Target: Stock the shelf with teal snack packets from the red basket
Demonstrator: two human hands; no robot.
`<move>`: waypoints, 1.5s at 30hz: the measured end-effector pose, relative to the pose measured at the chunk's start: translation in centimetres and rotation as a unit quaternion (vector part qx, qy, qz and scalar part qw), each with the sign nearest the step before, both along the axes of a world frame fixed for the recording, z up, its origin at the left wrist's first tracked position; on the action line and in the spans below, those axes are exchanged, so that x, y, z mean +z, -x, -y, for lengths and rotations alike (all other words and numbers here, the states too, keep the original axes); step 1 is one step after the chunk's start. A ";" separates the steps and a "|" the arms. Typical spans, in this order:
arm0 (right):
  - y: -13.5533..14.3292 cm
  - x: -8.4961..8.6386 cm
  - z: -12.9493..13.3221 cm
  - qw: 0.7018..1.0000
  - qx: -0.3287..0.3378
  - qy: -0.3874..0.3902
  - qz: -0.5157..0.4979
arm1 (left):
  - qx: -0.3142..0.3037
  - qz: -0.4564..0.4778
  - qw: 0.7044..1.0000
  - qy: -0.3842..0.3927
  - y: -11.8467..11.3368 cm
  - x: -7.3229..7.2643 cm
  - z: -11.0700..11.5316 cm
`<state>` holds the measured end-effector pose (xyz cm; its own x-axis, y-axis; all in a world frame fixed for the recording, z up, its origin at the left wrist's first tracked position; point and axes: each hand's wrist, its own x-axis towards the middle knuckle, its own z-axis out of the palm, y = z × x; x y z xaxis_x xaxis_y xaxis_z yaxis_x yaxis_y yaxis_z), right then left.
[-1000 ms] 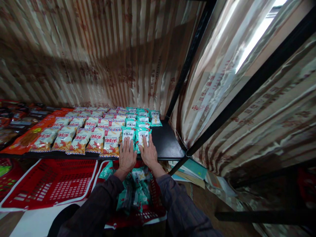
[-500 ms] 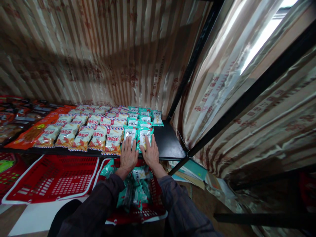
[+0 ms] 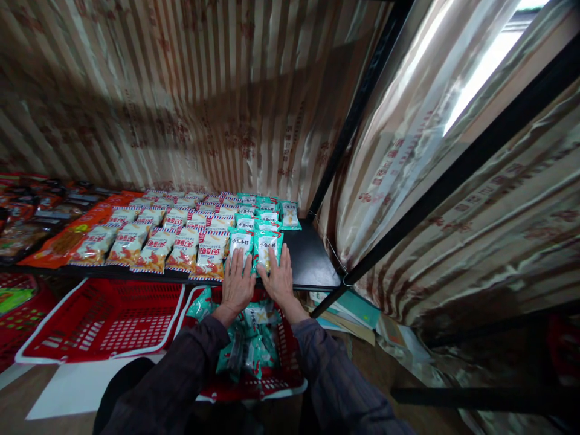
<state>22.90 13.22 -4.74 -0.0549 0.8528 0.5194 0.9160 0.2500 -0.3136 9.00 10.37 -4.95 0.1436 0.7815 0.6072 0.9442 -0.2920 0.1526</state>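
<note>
My left hand (image 3: 236, 284) lies flat, fingers spread, on the front teal snack packet (image 3: 240, 243) at the edge of the black shelf (image 3: 308, 263). Beside it my right hand (image 3: 280, 279) lies flat on the neighbouring teal packet (image 3: 266, 241). More teal packets (image 3: 265, 211) run in rows behind them towards the back. Left of these lie rows of red-and-white snack packets (image 3: 181, 232). Below the shelf edge, between my forearms, a red basket (image 3: 267, 377) holds several more teal packets (image 3: 254, 350).
A second red basket (image 3: 104, 320) lies to the left under the shelf on a white sheet (image 3: 81, 386). Orange and dark packets (image 3: 58, 241) fill the shelf's left end. Black frame bars (image 3: 453, 175) and striped curtains close in the right side; papers (image 3: 348, 311) lie below.
Both hands stay flat on the two front teal packets, nudged slightly farther back on the shelf. The view has drifted a little to the left and down.
</note>
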 end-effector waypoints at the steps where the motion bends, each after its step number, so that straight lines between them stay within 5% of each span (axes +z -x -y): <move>1: -0.1 -0.1 0.1 1.000 0.001 -0.002 -0.001 | -0.001 -0.001 1.000 0.000 0.0 0.1 0.2; 16: 0.1 -0.7 2.3 0.998 0.051 -0.031 -0.033 | 0.099 0.025 0.994 -0.027 5.6 -1.9 3.4; 32: -0.1 -1.6 1.4 0.997 0.058 -0.045 -0.028 | 0.069 0.060 0.996 -0.024 6.1 -1.9 0.8; 45: -0.2 -1.3 1.7 0.998 0.048 -0.039 -0.015 | 0.061 0.044 0.997 -0.012 6.5 -2.1 1.8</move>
